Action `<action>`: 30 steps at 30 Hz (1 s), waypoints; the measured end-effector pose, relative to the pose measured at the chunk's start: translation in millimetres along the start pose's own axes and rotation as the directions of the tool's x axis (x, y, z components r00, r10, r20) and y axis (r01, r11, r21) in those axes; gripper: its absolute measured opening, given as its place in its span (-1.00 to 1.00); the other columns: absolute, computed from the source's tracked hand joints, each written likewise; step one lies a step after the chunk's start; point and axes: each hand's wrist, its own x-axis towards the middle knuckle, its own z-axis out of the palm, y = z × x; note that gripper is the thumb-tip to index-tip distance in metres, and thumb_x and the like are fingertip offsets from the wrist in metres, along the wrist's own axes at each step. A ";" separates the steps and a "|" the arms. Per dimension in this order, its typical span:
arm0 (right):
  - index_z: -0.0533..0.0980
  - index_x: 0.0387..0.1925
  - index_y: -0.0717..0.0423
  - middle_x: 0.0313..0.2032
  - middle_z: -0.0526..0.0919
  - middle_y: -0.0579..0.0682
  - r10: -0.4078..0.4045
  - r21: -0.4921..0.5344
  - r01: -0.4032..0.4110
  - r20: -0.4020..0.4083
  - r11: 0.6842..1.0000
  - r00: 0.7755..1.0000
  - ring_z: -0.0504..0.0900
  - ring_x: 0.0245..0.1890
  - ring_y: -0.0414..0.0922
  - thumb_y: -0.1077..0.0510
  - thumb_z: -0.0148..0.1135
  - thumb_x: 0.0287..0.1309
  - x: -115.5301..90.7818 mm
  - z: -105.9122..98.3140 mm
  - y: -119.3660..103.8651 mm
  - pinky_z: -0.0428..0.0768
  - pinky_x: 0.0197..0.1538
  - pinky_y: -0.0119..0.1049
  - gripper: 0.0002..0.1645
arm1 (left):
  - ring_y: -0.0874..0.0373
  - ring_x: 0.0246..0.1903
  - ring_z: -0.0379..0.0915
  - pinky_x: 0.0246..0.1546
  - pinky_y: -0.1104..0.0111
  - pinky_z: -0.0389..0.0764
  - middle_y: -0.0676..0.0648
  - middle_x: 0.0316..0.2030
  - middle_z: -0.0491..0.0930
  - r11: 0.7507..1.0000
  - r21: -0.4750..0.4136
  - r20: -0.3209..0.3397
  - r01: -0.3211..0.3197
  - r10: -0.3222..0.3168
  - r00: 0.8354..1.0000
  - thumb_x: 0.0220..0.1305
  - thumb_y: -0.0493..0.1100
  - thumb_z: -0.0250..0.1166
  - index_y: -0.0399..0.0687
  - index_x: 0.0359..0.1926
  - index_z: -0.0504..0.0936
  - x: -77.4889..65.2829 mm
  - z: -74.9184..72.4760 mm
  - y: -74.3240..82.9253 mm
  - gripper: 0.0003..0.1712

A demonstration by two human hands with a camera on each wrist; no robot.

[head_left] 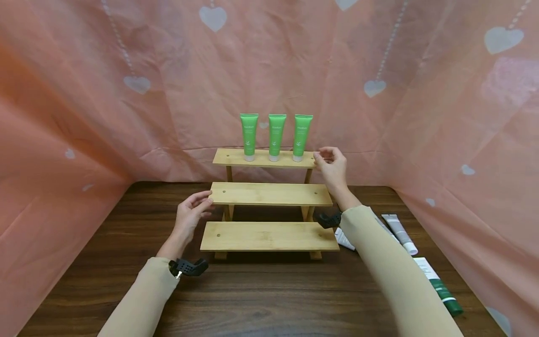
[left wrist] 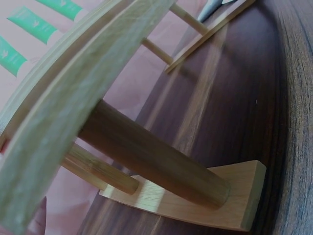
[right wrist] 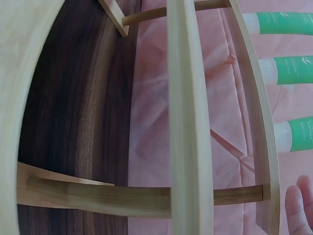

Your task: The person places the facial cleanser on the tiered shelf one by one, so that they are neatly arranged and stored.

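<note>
I had the right hand (head_left: 334, 171) at the right end of the top board (head_left: 233, 159), just right of frame centre: forearm stretched up and in from lower right, wrist bent, fingers loosely bent, thumb and fingertips apart. No tube in its grasp; nearest was the rightmost green tube (head_left: 302, 135), just beside it. Whether it touched the board I couldn't tell. Left hand (head_left: 189, 215), left of centre: arm in from lower left, fingertips at the left end of the middle board (head_left: 269, 193). Couldn't tell if they pinched it or just rested there; left wrist view caught only slivers of finger at its left edge.

Three green tubes stood cap-down in a row on the top board, upper centre: left one (head_left: 249, 133), middle one (head_left: 276, 133), then the rightmost. Soft plastic, flat crimped tops, round white caps. Shelf: three pale, grained wood steps, round posts (left wrist: 156, 156), flat foot bars. Table (head_left: 269, 299) was dark streaky wood; creased pink cloth (head_left: 181, 121) behind, white hearts on it. Beige sleeves (head_left: 145, 297), black wrist units (head_left: 191, 267).

Lower right: grey tube (head_left: 397, 231) with white cap, white-and-green tube (head_left: 438, 285), others partly behind the right sleeve.

Green tubes carried white lettering plus a leaf mark; brand too small for me to read reliably.
</note>
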 end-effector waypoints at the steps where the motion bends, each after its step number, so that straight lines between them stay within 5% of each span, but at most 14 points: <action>1: 0.41 -0.10 0.52 -0.34 0.53 0.15 0.005 0.006 -0.005 0.009 1.000 1.000 0.58 -0.44 -0.05 0.34 0.23 0.13 -2.2 -1.0 -2.7 0.59 -0.45 -0.45 -0.65 | 0.08 -0.29 0.59 -0.20 0.19 0.60 0.09 -0.37 0.61 1.000 -0.004 -0.001 -0.003 0.003 1.000 0.19 -0.16 0.31 -0.29 0.11 0.49 0.0 -0.2 -0.7 -0.50; 7: 0.39 -0.06 0.49 -0.31 0.51 0.18 0.028 0.032 -0.029 0.027 0.999 0.999 0.57 -0.37 0.12 0.38 0.20 0.13 -11.7 -6.2 -9.6 0.59 -0.44 -0.47 -0.65 | 0.12 -0.31 0.59 -0.25 0.26 0.61 0.08 -0.36 0.62 1.000 -0.007 0.001 -0.019 0.019 1.000 0.18 -0.13 0.32 -0.29 0.11 0.49 -1.3 0.8 -1.7 -0.49; 11: 0.42 -0.08 0.34 -0.33 0.52 0.09 0.027 0.029 -0.027 0.023 0.999 0.999 0.60 -0.43 -0.07 0.33 0.22 0.14 -13.1 -10.2 -1.0 0.60 -0.42 -0.45 -0.69 | 0.13 -0.31 0.59 -0.25 0.27 0.61 0.08 -0.35 0.62 1.000 -0.010 0.002 -0.006 0.006 1.000 0.19 -0.15 0.31 -0.29 0.12 0.48 -1.0 1.4 -1.3 -0.50; 16: 0.38 -0.04 0.46 -0.34 0.54 0.09 0.004 0.025 -0.005 0.038 1.000 0.999 0.61 -0.48 -0.26 0.32 0.22 0.14 -19.8 -14.4 5.2 0.59 -0.42 -0.47 -0.61 | 0.13 -0.31 0.59 -0.23 0.25 0.60 0.07 -0.36 0.60 1.000 -0.024 0.019 0.007 -0.006 1.000 0.22 -0.21 0.27 -0.33 0.14 0.45 -2.2 1.5 2.5 -0.51; 30: 0.38 -0.01 0.40 -0.29 0.55 0.10 0.061 -0.034 -0.057 0.129 0.998 0.990 0.65 -0.42 -0.14 0.30 0.21 0.16 -46.7 -36.3 0.4 0.64 -0.37 -0.29 -0.61 | 0.13 -0.33 0.59 -0.18 0.16 0.59 0.06 -0.38 0.61 1.000 -0.021 0.034 0.000 0.001 0.999 0.23 -0.27 0.25 -0.43 0.14 0.41 -13.7 6.1 21.6 -0.51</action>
